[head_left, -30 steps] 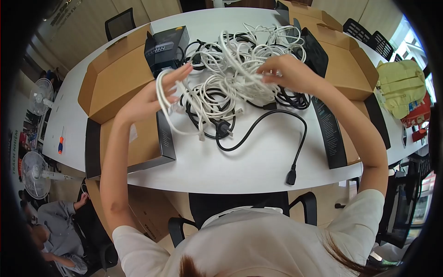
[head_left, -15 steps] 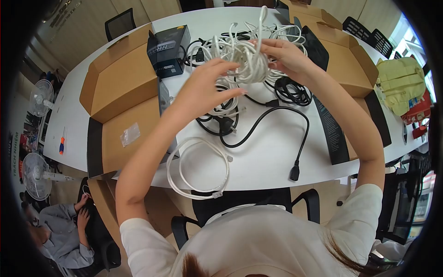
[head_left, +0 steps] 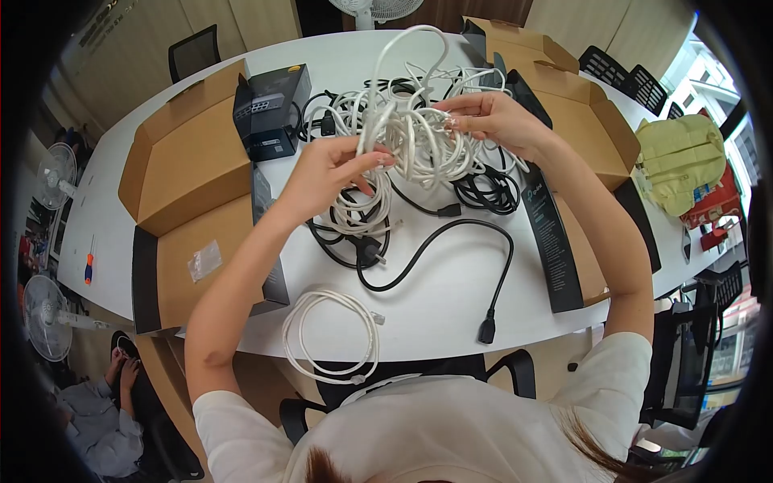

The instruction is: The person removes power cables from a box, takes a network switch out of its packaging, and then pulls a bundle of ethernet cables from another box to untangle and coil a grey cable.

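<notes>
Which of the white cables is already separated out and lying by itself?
The coiled white cable at the table's near edge. It lies alone in a loose loop, while the tangled white bundle is gripped by both hands.

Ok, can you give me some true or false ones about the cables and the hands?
1. Both hands, the left hand and the right hand, hold the tangle of white cables. True.
2. A coiled white cable lies alone at the near edge of the white table. True.
3. The loose black power cord is held in the right hand. False: it lies on the table, untouched.
4. The orange screwdriver sits inside a cardboard box. False: it lies on the table's far left end, outside the boxes.
5. A black device box stands left of the tangle. True.
</notes>
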The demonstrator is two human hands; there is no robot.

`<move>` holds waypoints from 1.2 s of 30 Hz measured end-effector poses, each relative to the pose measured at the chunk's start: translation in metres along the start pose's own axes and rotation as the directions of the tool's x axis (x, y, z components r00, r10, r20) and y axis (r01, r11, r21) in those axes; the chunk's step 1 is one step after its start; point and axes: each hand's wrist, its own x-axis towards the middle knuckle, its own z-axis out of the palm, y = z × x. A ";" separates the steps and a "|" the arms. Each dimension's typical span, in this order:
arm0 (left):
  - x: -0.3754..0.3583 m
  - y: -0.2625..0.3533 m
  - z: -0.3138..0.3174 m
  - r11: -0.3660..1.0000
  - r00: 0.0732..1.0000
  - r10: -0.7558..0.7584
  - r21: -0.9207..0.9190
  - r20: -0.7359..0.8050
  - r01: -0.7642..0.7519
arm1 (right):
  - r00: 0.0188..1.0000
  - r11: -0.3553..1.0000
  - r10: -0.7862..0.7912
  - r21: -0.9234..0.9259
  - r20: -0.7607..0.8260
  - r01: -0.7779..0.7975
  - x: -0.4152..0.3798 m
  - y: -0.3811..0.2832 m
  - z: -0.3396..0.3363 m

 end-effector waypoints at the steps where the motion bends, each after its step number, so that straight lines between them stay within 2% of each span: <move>1: -0.003 0.002 -0.005 1.000 1.000 -0.014 0.003 0.023 0.014 | 1.000 1.000 -0.009 -0.022 -0.005 0.009 0.002 0.002 -0.003; 3: -0.004 0.000 -0.011 1.000 1.000 -0.002 0.025 -0.022 0.003 | 0.999 0.998 -0.031 -0.063 -0.013 0.030 0.008 0.003 -0.009; 7: -0.002 -0.003 -0.012 1.000 0.991 -0.015 0.013 -0.131 0.017 | 0.999 0.999 0.031 -0.024 -0.044 -0.032 0.016 0.001 -0.010; 11: 0.001 -0.013 -0.013 0.998 0.983 -0.032 -0.062 -0.183 0.021 | 0.965 0.988 -0.149 0.016 -0.217 0.157 0.011 0.002 0.007; 13: 0.001 -0.011 -0.013 0.995 0.976 -0.051 -0.091 -0.213 0.032 | 0.961 0.988 -0.151 -0.021 -0.233 0.150 0.004 0.001 0.003; 14: 0.001 -0.011 -0.013 0.994 0.976 -0.059 -0.108 -0.210 0.037 | 0.960 0.989 -0.149 -0.041 -0.238 0.144 0.001 0.001 0.001; 15: 0.003 -0.011 -0.013 0.991 0.976 -0.067 -0.127 -0.209 0.041 | 0.986 0.988 -0.148 -0.051 -0.082 0.144 0.002 0.008 -0.003; 16: 0.005 -0.011 -0.013 0.988 0.975 -0.076 -0.149 -0.209 0.045 | 0.971 0.950 -0.234 -0.223 -0.043 0.219 -0.001 0.008 0.004; 18: 0.007 -0.011 -0.010 0.968 0.973 -0.125 -0.239 -0.196 0.077 | 0.923 0.767 -0.377 -0.530 0.084 0.361 -0.014 0.006 0.030; 19: 0.009 -0.010 -0.009 0.952 0.968 -0.146 -0.296 -0.205 0.081 | 0.883 0.556 -0.458 -0.742 0.103 0.375 -0.018 0.006 0.040; 22: 0.012 -0.013 -0.013 0.897 0.962 -0.187 -0.434 -0.199 0.085 | 0.865 0.538 -0.501 -0.772 0.031 0.339 -0.006 0.011 0.045; 24: 0.012 -0.014 -0.018 0.889 0.963 -0.175 -0.453 -0.204 0.066 | 0.869 0.441 -0.489 -0.837 0.079 0.324 -0.009 0.002 0.043; 26: 0.007 -0.013 -0.020 0.943 0.958 -0.162 -0.323 -0.238 0.079 | 0.847 0.313 -0.524 -0.905 0.090 0.290 -0.010 0.004 0.040; 29: -0.008 -0.008 -0.018 0.981 0.963 -0.143 -0.159 -0.230 0.107 | 0.823 0.322 -0.545 -0.865 0.163 0.384 -0.020 -0.004 0.026; 31: -0.018 -0.008 -0.013 0.986 0.968 -0.145 -0.112 -0.205 0.124 | 0.839 0.391 -0.531 -0.844 0.119 0.367 -0.028 -0.003 0.017; 33: -0.025 -0.012 -0.011 0.993 0.976 -0.095 -0.086 -0.197 0.079 | 0.867 0.488 -0.496 -0.807 0.056 0.331 -0.036 -0.007 0.017; 35: -0.030 -0.015 -0.006 1.000 0.976 -0.023 -0.010 -0.214 0.022 | 0.748 0.208 -0.632 -0.884 0.205 0.418 -0.033 -0.002 0.001; 36: -0.032 -0.014 -0.005 0.998 0.986 -0.059 -0.025 -0.155 0.056 | 0.679 0.059 -0.675 -0.895 0.290 0.442 -0.032 0.001 -0.004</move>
